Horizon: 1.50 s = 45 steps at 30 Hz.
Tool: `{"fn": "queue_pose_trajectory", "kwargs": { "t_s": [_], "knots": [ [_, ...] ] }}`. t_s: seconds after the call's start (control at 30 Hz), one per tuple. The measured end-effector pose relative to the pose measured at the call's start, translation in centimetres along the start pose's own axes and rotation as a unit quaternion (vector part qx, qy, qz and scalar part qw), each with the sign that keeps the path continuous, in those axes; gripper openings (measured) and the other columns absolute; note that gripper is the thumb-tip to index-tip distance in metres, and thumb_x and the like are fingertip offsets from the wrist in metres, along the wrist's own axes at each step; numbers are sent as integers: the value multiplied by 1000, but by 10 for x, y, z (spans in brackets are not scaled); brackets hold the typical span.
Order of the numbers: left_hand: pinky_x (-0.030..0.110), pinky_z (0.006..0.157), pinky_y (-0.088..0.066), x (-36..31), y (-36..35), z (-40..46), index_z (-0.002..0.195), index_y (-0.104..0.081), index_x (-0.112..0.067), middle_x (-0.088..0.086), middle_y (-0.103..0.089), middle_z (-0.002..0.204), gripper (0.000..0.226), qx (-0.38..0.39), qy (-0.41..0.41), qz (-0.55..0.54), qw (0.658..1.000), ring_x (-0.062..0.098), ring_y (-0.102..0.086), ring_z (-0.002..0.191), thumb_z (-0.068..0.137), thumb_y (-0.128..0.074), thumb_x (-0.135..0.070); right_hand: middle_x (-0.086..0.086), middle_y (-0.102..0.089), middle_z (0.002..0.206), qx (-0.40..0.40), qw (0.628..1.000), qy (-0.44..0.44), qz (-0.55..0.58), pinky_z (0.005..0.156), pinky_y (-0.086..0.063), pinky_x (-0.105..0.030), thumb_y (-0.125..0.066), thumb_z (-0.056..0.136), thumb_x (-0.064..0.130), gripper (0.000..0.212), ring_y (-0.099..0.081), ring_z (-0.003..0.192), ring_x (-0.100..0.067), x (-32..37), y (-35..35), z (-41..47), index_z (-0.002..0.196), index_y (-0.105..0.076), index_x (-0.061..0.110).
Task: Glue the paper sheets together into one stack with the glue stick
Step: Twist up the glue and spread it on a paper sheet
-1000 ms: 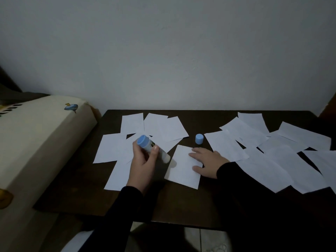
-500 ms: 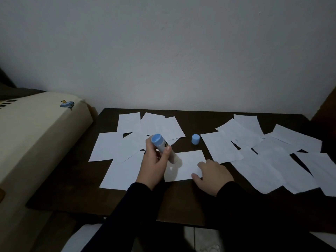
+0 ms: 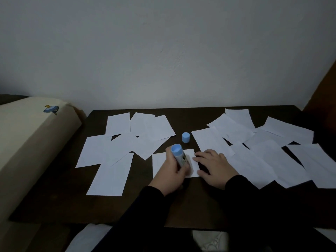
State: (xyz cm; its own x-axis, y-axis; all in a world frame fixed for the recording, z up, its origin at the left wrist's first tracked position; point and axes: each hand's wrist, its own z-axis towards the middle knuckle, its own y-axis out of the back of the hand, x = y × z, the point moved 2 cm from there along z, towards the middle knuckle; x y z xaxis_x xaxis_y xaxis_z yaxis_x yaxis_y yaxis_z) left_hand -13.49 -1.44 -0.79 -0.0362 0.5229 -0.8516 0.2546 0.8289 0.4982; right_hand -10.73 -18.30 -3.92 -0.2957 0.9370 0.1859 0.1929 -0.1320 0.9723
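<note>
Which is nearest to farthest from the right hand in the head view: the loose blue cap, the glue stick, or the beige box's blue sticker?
1. Blue-ended glue stick, just left, held by the left hand.
2. Small blue cap, behind it on the table.
3. Blue sticker, far left on the beige box.

Dim room: plain white wall [image 3: 163,51], dark wooden table [image 3: 54,197].

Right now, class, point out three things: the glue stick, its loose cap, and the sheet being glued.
glue stick [image 3: 179,155], head view, on its barrel just below the blue end.
cap [image 3: 185,137], head view, on its side wall.
sheet [image 3: 159,164], head view, on its bare left part.
</note>
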Motion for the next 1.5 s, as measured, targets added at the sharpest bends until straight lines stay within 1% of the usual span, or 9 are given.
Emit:
{"fn": "queue_pose_trajectory", "kwargs": {
  "t_s": [0.1,0.2,0.43,0.57,0.83,1.13,1.37,1.43,1.5],
  "knots": [
    [23,95,-44,-7,-10,2,139,-16,-29,-1,-50,132,59,-3,-54,58,997,13,-53,119,95,-55,-17,12,-28,154,-15,1000,13,18,113,-21,-40,-47,95,42,50,-18,141,-15,-1,-2,0,143,-39,29],
    [29,102,-43,-12,-16,5,136,-21,-27,-3,-50,132,56,6,-76,97,992,13,-52,120,94,-57,-17,11,-33,151,-21,999,17,43,111,-24,-39,-48,95,40,43,-24,138,-14,-1,-4,0,136,-45,27],
    [22,100,-37,-13,-15,7,134,-26,-30,-4,-47,136,53,5,-93,160,983,11,-48,123,93,-57,-15,11,-34,148,-28,999,11,34,108,-27,-37,-51,93,38,44,-29,134,-14,0,-5,0,135,-44,27],
    [25,100,-38,-6,-2,4,135,-26,-32,-5,-46,139,57,2,-76,161,984,12,-46,126,92,-58,-15,12,-29,152,-14,1000,3,25,111,-25,-39,-50,93,38,49,-25,138,-13,2,-3,0,140,-41,28],
    [30,103,-42,13,28,-11,132,-30,-32,-6,-50,132,51,-27,-49,179,982,10,-50,119,92,-59,-20,11,-26,155,-3,1000,-11,13,115,-21,-41,-48,95,40,52,-21,142,-14,5,-1,-1,145,-37,28],
    [19,95,-36,31,49,-24,129,-30,-28,-5,-50,130,48,-51,-45,173,983,13,-50,121,92,-58,-17,10,-27,154,-1,1000,-19,-1,114,-23,-41,-48,94,38,53,-23,141,-14,8,0,-1,145,-37,27],
    [21,94,-35,31,53,-26,132,-26,-30,-4,-47,133,50,-50,-20,131,990,13,-48,122,94,-57,-17,10,-25,155,13,999,-16,-33,114,-23,-41,-45,96,40,53,-23,141,-15,11,2,-2,146,-34,27],
    [25,96,-38,30,59,-28,132,-24,-32,-5,-46,131,53,-69,-6,53,996,10,-47,116,94,-58,-19,10,-26,155,13,999,-17,-38,114,-23,-41,-44,96,40,53,-23,140,-15,11,2,-4,146,-34,28],
    [34,100,-43,26,68,-32,135,-22,-34,-6,-45,129,58,-101,7,-81,992,12,-46,115,93,-60,-21,10,-25,155,14,999,-17,-43,114,-23,-41,-43,97,41,52,-23,141,-15,12,1,-5,146,-33,27]
  ]
}}
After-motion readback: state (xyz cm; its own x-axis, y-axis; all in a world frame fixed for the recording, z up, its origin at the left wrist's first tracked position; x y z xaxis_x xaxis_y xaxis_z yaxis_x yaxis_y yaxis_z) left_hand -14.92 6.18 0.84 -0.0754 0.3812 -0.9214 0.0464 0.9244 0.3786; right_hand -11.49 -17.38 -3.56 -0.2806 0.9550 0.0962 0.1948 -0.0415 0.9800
